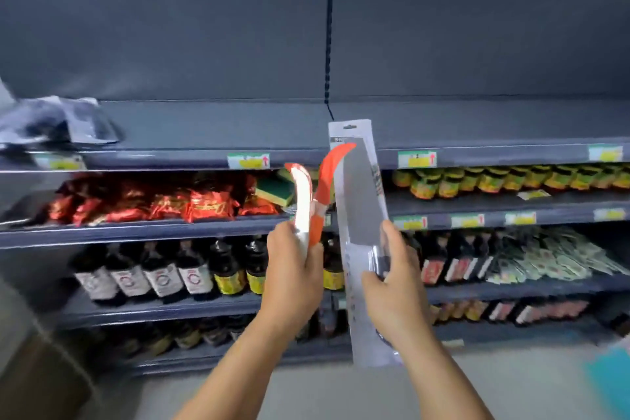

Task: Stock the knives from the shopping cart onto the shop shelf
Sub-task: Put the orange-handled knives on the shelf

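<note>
Head view
Right hand (397, 286): nearest, at 5 o'clock; thumb and fingers pinch the lower part of the cleaver pack (363, 225), which stands upright, tilted slightly left, its top at frame centre.
Left hand (293, 269): at 6 o'clock, just left of the right hand, fingers curled round the handles of two curved knives (318, 194), one white, one orange, blades pointing up.
Knives and pack: close beside each other, orange blade overlapping the pack's left edge.
Top shelf (218, 128): behind, bare in the middle; dark packets (54, 123) at 9 o'clock.
Second shelf: red bags (163, 203) left, sponges (274, 189) centre, jars (511, 179) at 3 o'clock.
Third shelf: dark bottles (163, 274) at 8 o'clock.
</note>
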Available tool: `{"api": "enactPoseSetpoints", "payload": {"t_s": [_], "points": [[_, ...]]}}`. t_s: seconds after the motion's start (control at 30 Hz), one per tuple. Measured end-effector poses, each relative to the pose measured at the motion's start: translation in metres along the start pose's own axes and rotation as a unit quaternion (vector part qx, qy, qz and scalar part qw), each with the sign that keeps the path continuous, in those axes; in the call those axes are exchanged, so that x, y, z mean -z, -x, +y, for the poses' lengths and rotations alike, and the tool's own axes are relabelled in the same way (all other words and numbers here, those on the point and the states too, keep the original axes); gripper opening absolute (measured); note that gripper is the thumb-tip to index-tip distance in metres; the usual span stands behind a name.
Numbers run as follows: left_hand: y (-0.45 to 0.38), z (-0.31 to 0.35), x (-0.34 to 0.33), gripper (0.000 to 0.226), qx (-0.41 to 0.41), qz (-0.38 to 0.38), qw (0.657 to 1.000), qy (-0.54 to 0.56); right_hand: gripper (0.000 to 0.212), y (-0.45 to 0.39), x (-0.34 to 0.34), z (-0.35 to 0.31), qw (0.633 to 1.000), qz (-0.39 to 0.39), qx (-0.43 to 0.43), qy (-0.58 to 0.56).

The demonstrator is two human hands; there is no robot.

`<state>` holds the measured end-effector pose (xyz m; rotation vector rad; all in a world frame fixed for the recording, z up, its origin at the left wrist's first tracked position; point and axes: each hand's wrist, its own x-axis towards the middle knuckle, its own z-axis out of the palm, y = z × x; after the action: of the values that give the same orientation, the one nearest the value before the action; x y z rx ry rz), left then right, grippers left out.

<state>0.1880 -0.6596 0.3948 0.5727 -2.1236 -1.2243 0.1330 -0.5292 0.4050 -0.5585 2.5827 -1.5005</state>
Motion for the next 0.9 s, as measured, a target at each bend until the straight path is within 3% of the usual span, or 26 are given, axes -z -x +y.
{"api": "enactPoseSetpoints", "payload": {"t_s": [0.33,0.73,0.9], "points": [[-0.079,-0.054,0.169,0.02,-0.013,0.147,0.989,-0.024,0.072,-0.05,-0.147,-0.14,0.987,-0.109,0.114,-0.022],[-0.18,-0.101,0.317,0.018,0.012,0.2,0.978,-0.053,0.061,-0.129,-0.3,-0.265,0.977,-0.157,0.143,-0.017],[-0.212,-0.109,0.339,0.011,0.018,0.21,0.975,-0.076,0.04,-0.174,-0.342,-0.288,0.974,-0.186,0.128,-0.034]]}}
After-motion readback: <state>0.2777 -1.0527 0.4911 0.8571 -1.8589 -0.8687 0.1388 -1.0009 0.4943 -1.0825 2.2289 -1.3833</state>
